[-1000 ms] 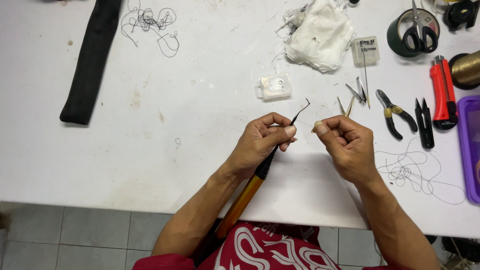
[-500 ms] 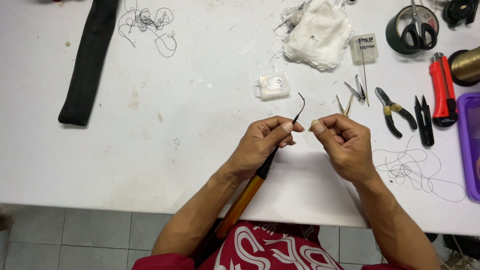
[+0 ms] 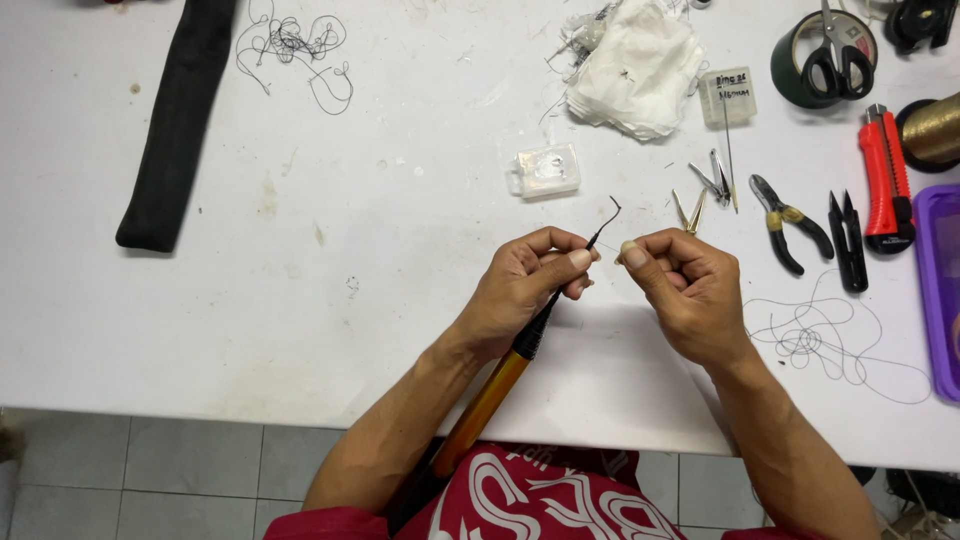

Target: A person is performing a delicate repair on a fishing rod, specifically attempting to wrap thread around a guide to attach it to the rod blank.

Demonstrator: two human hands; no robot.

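- The left hand (image 3: 525, 290) grips a slim rod (image 3: 500, 385) with fingers curled tight around its dark upper section; thumb and forefinger pinch it just below the thin black tip.
- The rod's tip (image 3: 607, 218) sticks out past the fingertips and ends in a small bent hook; the lower shaft is glossy orange-yellow and runs down along the forearm towards the lap.
- The right hand (image 3: 685, 290) is closed narrow, thumb pressed on forefinger just beside the hooked tip; whether a thread is pinched there is too fine to tell.
- Both hands hover over a scuffed white table (image 3: 300, 280).
- Right of them lie loose thin thread (image 3: 830, 335), small black-handled pliers (image 3: 788, 220), black snips (image 3: 848, 240) and a red utility knife (image 3: 885, 180).
- A clear plastic box (image 3: 545, 170), a wad of white cloth (image 3: 640, 65) and a black fabric strip (image 3: 180, 120) lie farther off.
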